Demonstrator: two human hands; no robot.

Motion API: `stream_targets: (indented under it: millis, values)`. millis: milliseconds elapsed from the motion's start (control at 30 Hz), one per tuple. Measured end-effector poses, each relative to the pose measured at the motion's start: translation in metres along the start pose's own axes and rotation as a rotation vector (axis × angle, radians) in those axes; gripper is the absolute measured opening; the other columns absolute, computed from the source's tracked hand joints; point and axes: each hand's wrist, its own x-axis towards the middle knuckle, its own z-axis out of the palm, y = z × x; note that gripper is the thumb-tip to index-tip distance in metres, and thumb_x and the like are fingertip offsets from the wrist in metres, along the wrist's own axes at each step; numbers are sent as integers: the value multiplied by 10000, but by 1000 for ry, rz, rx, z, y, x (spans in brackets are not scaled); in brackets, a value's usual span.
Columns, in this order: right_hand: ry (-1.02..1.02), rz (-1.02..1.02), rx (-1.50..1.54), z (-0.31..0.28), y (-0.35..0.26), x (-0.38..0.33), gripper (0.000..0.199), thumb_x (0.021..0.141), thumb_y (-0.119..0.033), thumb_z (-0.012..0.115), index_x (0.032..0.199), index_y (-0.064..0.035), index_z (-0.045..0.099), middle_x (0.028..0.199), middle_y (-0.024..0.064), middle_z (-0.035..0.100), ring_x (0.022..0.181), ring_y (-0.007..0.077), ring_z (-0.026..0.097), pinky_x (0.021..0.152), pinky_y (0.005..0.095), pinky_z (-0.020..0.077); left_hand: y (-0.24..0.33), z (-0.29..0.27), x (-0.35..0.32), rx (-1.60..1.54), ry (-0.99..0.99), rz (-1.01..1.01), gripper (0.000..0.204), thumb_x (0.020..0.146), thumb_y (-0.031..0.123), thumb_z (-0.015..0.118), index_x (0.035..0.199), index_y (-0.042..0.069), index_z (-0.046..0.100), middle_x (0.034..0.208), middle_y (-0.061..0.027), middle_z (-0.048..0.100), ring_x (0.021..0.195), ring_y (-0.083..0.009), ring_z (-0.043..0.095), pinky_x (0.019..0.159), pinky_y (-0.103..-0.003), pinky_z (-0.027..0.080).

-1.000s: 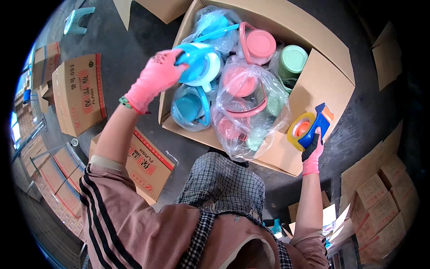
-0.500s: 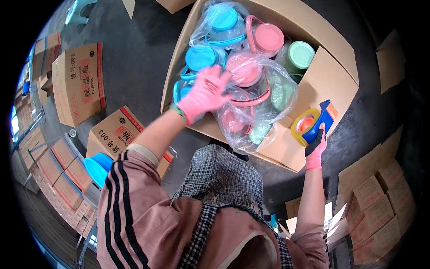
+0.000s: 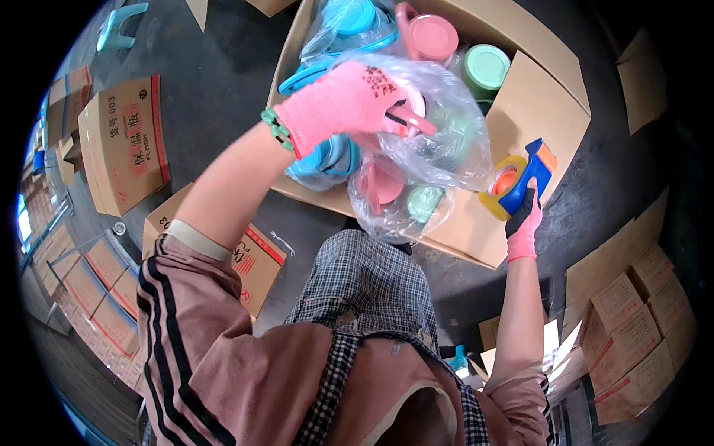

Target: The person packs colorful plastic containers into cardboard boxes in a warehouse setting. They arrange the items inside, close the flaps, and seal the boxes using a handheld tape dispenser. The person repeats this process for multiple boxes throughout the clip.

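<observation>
My left hand (image 3: 342, 104), in a pink glove, is closed around the pink carrying handle (image 3: 413, 120) of a bagged container in the open cardboard box (image 3: 547, 97). A clear plastic bag (image 3: 439, 82) bunches around that container and hides most of it. My right hand (image 3: 526, 227) grips a blue tape dispenser (image 3: 529, 178) with a yellow tape roll at the box's right flap. Around my left hand are lidded containers: a blue one (image 3: 348, 16), a pink one (image 3: 433, 37), a green one (image 3: 486, 67), and smaller-looking pink (image 3: 385, 181) and green (image 3: 425, 202) ones nearer me.
Closed cartons (image 3: 123, 145) stand on the dark floor to the left, one (image 3: 253, 260) close beside my left arm. Stacked cartons (image 3: 632, 327) sit at the lower right. A light blue stool (image 3: 121, 26) is at the upper left.
My left hand has moved from hovering open over the lids to a grip on a pink handle, and the bag there has shifted upward. My right hand still holds the tape dispenser.
</observation>
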Motion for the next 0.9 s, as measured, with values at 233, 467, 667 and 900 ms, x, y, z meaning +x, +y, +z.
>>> stream_targets:
  millis: [233,467,667,900]
  values:
    - [65,48,-29,4,-4,0,521,761,-400,579,1069,13,506,994,76,546,882,166,536,821,291,416,18,15,13,841,-80,491,113,676,143,536,774,146,591,830,-19,552,876,-222,506,943,-378,273]
    - [41,42,53,-2,-1,2,542,737,-400,609,1062,21,504,976,70,544,855,155,532,801,282,419,-51,88,-7,682,-158,234,129,691,150,501,801,160,568,928,-25,491,967,-215,436,950,-438,246]
    - [44,40,20,4,1,3,525,740,-405,605,1043,14,517,968,62,547,856,149,530,795,275,417,-16,106,16,649,-185,138,158,698,171,506,839,165,577,950,-29,489,993,-226,421,935,-471,249]
    - [72,39,-1,5,-8,-3,545,740,-417,601,1041,28,506,926,65,546,813,151,528,770,277,420,7,-8,19,603,91,589,310,656,172,541,959,112,527,1008,-59,474,1045,-252,401,966,-421,246]
